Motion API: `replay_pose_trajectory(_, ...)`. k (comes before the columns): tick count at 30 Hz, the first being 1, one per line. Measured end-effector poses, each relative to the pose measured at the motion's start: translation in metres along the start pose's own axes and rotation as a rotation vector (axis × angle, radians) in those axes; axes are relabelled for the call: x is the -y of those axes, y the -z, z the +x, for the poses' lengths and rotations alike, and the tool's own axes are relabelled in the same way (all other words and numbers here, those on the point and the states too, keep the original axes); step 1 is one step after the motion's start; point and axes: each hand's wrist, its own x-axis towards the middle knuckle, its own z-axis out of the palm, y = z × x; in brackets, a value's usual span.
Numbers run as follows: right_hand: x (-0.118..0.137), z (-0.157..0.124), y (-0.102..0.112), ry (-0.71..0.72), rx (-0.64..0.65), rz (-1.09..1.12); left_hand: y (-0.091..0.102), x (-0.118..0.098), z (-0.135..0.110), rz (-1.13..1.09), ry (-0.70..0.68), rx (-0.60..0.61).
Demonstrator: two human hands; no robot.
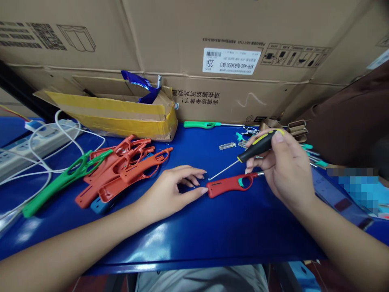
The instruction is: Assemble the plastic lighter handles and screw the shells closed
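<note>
In my right hand is a screwdriver with a black and yellow handle, its thin shaft slanting down to the left. The tip is close to the butt end of a red long-nosed lighter, which lies on the blue table with a green trigger and a metal nozzle partly behind my right hand. My left hand rests on the table with its fingers apart, the thumb tip at or just beside the lighter's butt; whether it touches, I cannot tell. Nothing shows between those fingers.
Left of my left hand lie red lighter shells and a green shell. Behind are a taped carton and a green lighter. A power strip with white cables lies far left, a phone at right. Large cardboard walls the back.
</note>
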Motion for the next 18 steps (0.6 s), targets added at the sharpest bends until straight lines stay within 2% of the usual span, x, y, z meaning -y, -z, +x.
replay_pose_trajectory(7, -0.003, -0.003, -0.004, -0.097, 0.044, 0.071, 0.003, -0.007, 0.001, 0.020, -0.076, 0.033)
replay_pose_trajectory(18, -0.003, -0.004, -0.006, -0.074, 0.024, 0.067, 0.007, -0.011, 0.001, 0.076, -0.092, 0.002)
